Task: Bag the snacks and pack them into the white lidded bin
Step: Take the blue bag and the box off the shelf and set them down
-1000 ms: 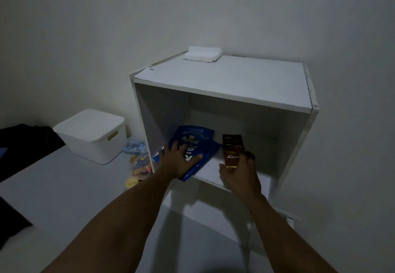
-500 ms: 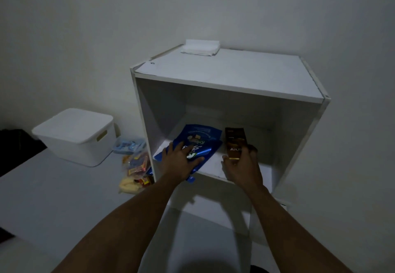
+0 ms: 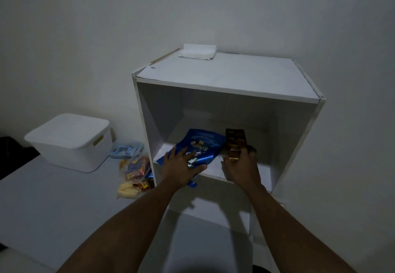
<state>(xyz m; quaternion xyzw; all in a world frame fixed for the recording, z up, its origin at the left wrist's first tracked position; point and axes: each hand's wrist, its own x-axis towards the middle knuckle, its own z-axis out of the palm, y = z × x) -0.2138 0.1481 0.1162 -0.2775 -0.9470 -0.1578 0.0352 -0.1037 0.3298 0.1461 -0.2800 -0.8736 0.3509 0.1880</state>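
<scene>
The left hand [image 3: 181, 167] lies on a glossy blue foil pouch [image 3: 205, 144], fingers spread and fairly straight, pressing down on its crinkled front. The thumb runs along the pouch's near edge; whether it hooks underneath cannot be told. The pouch is flat and roughly rectangular. It rests on the shelf board inside a boxy white cabinet [image 3: 224, 76], with its near corner hanging over the board's front edge.

The right hand [image 3: 241, 167] grasps a slim brown packet [image 3: 234, 142] with a shiny gold-brown print. The thumb is on its left side and the fingers curl round its right edge. The packet is long and narrow, stands tilted up off the shelf, and sits just beside the blue pouch.

The cabinet is a square open-fronted unit of smooth painted or laminated board, set against a plain matte wall. A folded white cloth [image 3: 197, 51], soft and rectangular, lies at the back left of its top.

To the left, on a smooth pale tabletop [image 3: 42, 198], stands the white bin [image 3: 70, 144]. It is matte plastic with rounded corners, a slot handle in its side, and its lid on. Between bin and cabinet lie a clear plastic bag [image 3: 134, 170] stuffed with small colourful wrapped snacks and, behind it, a pale blue plastic thing [image 3: 126, 149] whose shape is unclear.
</scene>
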